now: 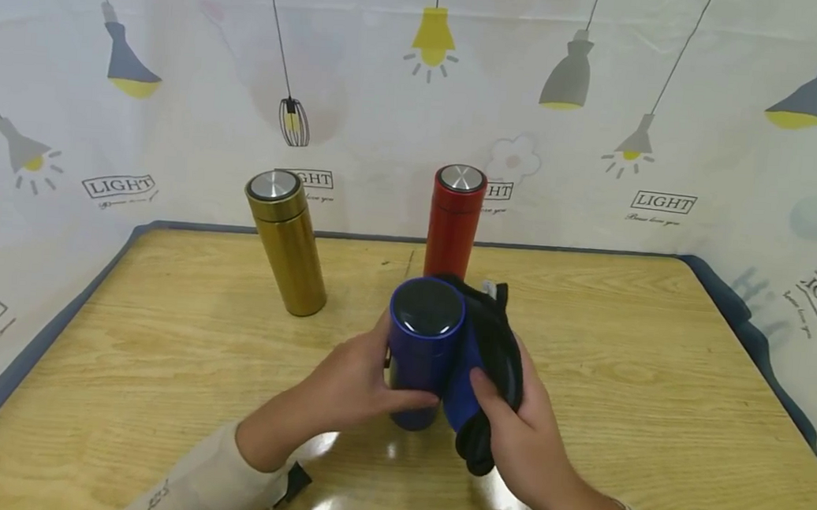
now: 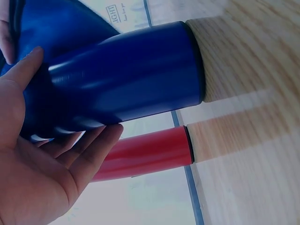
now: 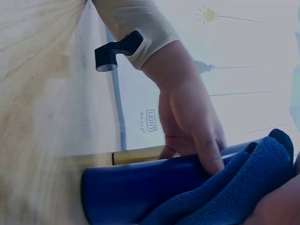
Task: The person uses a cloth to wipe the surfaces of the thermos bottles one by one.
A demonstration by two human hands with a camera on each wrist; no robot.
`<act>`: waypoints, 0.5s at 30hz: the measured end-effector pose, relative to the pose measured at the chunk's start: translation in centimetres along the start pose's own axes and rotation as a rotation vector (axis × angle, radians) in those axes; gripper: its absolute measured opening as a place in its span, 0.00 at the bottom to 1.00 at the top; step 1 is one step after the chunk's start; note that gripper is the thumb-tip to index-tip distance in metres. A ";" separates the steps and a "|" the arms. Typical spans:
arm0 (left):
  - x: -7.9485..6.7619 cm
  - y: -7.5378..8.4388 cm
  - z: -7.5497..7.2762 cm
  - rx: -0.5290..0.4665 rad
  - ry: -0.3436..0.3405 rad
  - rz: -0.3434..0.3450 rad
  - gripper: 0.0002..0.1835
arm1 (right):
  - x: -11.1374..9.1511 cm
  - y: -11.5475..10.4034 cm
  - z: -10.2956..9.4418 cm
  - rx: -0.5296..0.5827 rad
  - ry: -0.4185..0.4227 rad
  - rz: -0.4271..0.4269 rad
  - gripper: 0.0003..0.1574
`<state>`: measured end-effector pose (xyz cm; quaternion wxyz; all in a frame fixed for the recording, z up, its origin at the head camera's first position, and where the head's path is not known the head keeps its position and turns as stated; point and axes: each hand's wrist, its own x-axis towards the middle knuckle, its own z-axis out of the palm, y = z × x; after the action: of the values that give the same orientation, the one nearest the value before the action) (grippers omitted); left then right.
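Note:
A blue vacuum flask with a dark shiny lid stands upright near the middle of the table, its base apparently on the wood. My left hand grips its side, thumb across the front and fingers behind, as the left wrist view also shows. In my right hand is a folded blue fleecy cloth with black trim or backing, pinched between thumb and fingers. This cloth lies against the flask's right side. Its exact make-up cannot be told from the folds. Part of my right hand is hidden behind it.
Behind the blue flask stands a red flask, its lower part hidden. A gold flask stands at the back left of the wooden table. A white printed backdrop encloses the back and sides.

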<state>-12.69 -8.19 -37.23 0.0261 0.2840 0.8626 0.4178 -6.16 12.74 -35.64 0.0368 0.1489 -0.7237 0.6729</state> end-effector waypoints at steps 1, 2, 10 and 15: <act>0.0 0.0 0.0 0.002 0.000 -0.001 0.57 | -0.1 -0.2 0.0 0.020 0.012 -0.015 0.31; 0.0 0.1 0.0 0.006 -0.002 -0.003 0.57 | -0.2 -0.4 0.0 0.042 0.025 -0.032 0.32; 0.1 0.1 0.1 -0.037 0.008 -0.004 0.54 | -0.5 -0.6 0.2 0.027 0.074 -0.110 0.28; 0.1 0.1 0.0 -0.067 0.013 0.010 0.53 | -0.4 -0.3 0.3 -0.030 0.066 -0.038 0.24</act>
<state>-12.74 -8.07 -37.18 0.0279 0.2845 0.8468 0.4485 -5.63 12.54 -35.44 0.0757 0.1397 -0.7291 0.6657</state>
